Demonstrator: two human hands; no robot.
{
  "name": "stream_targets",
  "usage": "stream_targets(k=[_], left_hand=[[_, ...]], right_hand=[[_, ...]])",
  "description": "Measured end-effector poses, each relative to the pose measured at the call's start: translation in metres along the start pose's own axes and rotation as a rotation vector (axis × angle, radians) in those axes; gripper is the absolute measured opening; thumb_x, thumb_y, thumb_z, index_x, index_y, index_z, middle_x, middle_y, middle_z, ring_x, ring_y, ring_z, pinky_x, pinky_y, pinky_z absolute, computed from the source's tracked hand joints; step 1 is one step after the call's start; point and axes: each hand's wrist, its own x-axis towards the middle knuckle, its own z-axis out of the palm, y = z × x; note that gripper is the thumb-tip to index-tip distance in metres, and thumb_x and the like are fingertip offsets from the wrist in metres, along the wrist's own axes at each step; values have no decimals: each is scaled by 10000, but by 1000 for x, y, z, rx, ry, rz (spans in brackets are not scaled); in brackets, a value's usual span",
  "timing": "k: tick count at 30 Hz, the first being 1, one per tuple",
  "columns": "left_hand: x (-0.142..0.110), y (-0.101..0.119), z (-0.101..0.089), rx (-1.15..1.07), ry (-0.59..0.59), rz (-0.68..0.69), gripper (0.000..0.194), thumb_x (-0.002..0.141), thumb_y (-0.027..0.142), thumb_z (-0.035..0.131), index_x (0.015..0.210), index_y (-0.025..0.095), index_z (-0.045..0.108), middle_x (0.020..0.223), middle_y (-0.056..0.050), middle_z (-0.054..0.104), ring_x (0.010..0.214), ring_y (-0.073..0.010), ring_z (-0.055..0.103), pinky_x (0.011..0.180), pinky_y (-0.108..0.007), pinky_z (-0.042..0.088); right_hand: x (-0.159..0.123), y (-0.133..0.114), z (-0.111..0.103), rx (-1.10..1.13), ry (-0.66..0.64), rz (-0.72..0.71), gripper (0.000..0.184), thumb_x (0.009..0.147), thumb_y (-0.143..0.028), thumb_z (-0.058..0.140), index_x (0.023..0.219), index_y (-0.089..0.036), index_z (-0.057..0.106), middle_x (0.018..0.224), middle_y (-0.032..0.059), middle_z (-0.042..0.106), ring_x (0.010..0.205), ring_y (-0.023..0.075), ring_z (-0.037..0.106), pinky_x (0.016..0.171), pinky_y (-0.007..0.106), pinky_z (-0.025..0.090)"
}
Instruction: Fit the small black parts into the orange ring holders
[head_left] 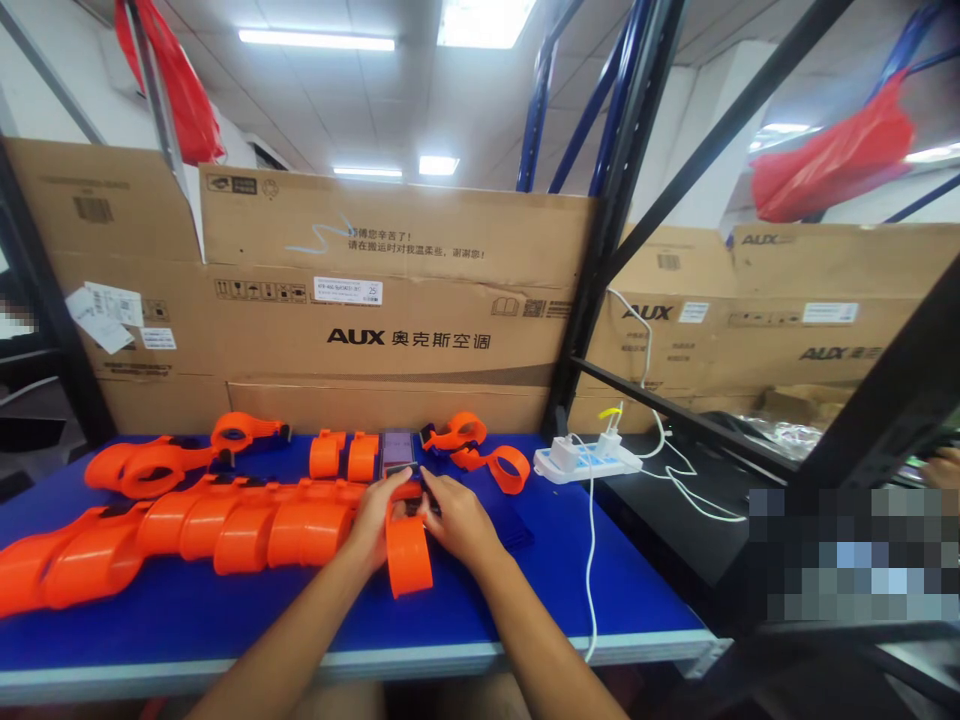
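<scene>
Above the middle of the blue table, an orange tape dispenser (409, 558) hangs with its wide ring towards me. My left hand (377, 518) is closed around its upper narrow part. My right hand (455, 510) pinches the dark end piece on the other side, though the fingertips are partly hidden. To the left lies a long row of similar orange dispensers (244, 538), several with black ends. Behind my hands stand two short orange rings (364, 458) and a small phone-like device (397, 448) with a lit screen.
More orange dispensers (510, 468) lie at the back right and back left. A white power strip (585, 462) with chargers sits at the right edge, its cable crossing the table. A tall cardboard sheet (405, 300) and a black rack post (600, 240) bound the table.
</scene>
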Motion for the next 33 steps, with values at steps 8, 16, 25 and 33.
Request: stream_targets(k=[8, 16, 25, 33], left_hand=[[4, -8, -8, 200, 64, 116, 371, 677, 435, 879, 775, 165, 643, 417, 87, 413, 350, -59, 334, 384, -188, 306], [-1, -8, -4, 321, 13, 261, 358, 680, 458, 866, 752, 168, 669, 436, 74, 427, 395, -66, 333, 427, -203, 282], [2, -10, -7, 354, 55, 250, 372, 672, 487, 851, 740, 176, 659, 428, 87, 394, 391, -66, 315, 431, -217, 248], [0, -4, -7, 289, -17, 148, 415, 699, 513, 814, 629, 189, 563, 359, 80, 361, 323, -62, 274, 388, -226, 200]], right_hand=[[2, 4, -11, 225, 71, 68, 347, 960, -338, 614, 1270, -186, 648, 937, 84, 744, 783, 202, 702, 728, 312, 585], [2, -8, -12, 274, 105, 154, 282, 887, -206, 601, 1164, -186, 647, 895, 53, 736, 758, 183, 686, 723, 294, 562], [3, -11, -15, 262, 96, 133, 305, 917, -234, 568, 1212, -198, 634, 990, 73, 754, 840, 207, 705, 787, 321, 565], [5, -11, -18, 332, 162, 196, 256, 972, -239, 481, 1143, -194, 666, 946, 62, 772, 821, 200, 725, 796, 299, 564]])
